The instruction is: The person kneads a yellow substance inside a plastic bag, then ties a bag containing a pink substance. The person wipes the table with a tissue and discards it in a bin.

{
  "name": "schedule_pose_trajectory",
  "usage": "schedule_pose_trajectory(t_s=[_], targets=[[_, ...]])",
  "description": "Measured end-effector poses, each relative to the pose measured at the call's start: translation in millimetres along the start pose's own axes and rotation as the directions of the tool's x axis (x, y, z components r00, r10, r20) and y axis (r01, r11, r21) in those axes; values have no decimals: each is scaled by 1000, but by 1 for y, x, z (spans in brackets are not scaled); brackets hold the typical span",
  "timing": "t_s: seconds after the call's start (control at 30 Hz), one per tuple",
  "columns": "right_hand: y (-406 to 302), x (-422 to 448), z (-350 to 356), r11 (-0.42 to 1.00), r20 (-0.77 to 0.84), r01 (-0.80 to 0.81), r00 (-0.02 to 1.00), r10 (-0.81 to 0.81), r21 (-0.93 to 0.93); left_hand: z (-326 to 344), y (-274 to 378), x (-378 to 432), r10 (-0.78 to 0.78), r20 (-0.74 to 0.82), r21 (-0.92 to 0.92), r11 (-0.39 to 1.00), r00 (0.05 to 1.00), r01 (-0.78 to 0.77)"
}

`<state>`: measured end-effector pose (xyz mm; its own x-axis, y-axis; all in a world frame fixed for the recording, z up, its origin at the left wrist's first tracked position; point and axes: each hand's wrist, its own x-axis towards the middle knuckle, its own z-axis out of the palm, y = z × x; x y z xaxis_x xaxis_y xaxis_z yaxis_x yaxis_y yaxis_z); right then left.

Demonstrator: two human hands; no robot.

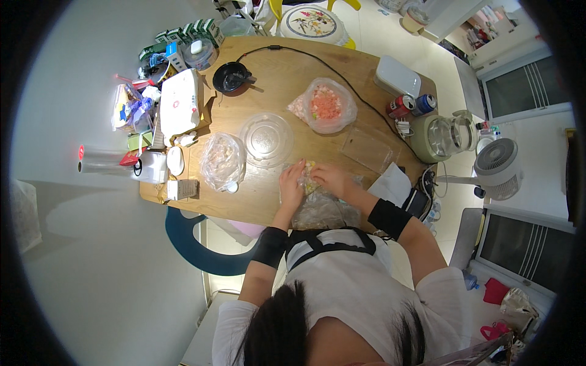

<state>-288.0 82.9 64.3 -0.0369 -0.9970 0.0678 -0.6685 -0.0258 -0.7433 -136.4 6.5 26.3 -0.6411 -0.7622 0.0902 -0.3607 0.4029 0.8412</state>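
Note:
My left hand [291, 181] and my right hand [330, 179] meet at a small clear plastic bag [308, 185] of yellow and whitish pieces near the table's front edge. Fingers of both hands press on the bag from either side; some of it is hidden under them. Crumpled clear plastic [324, 211] lies just below my hands, against my body. Further up stands an open plastic bag [336, 127] with pink and orange small pieces inside. To the left are a round clear plastic lid [266, 139] and a knotted clear bag [223, 161] with pale contents.
A black bowl [230, 78] stands at the back left of the wooden table [284, 68]. A black cable [341, 75] crosses to a green electric kettle [432, 137]. Two drink cans [401, 106] and a flat clear plastic piece [370, 148] are on the right. Boxes and packages [180, 103] crowd the left edge.

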Motion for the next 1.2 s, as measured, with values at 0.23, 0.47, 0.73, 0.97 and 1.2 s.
schedule_pose_trajectory(t_s=[0.23,0.47,0.73,0.97,1.2], targets=[[0,6,19,991,-61,-134,989,133,-13,4,-5,0,-65,14,-29,997,998,65],[-22,0,-19,997,-117,-77,990,78,14,7,-12,1,0,-39,-38,999,999,-2],[-8,0,4,983,-55,-58,997,49,-173,6,-13,3,5,-33,-83,997,999,-8],[-12,3,10,964,-210,-232,957,201,-132,5,-10,2,-19,-32,-75,997,999,17],[-5,2,20,977,-170,-78,985,44,-199,7,-14,3,-7,-41,-95,995,999,3]])
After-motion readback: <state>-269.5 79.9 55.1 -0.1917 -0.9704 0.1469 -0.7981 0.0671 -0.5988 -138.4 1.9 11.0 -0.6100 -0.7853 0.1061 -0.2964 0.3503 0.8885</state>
